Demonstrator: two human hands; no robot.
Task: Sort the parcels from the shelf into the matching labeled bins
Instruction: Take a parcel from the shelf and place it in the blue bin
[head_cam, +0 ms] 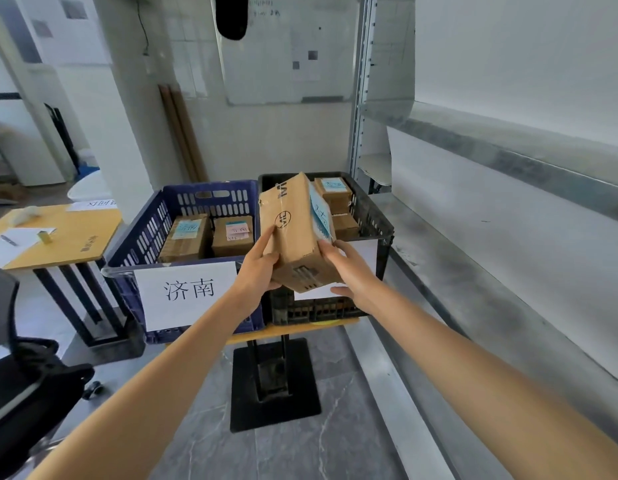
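A tilted parcel (293, 237) is clamped by fingers (266, 241) of the left hand (259, 271) and right hand (350, 271), black bin (382, 220) just beyond.

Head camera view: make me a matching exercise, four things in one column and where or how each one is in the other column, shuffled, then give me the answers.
Column one:
1. cardboard parcel
2. blue crate
3. black crate
4. wooden table

Column two:
A. bears a white sign reading 济南
B. carries paper sheets, at far left
C. held between the left hand and the right hand
D. stands next to the metal shelf

Pairs: 1-C, 2-A, 3-D, 4-B.
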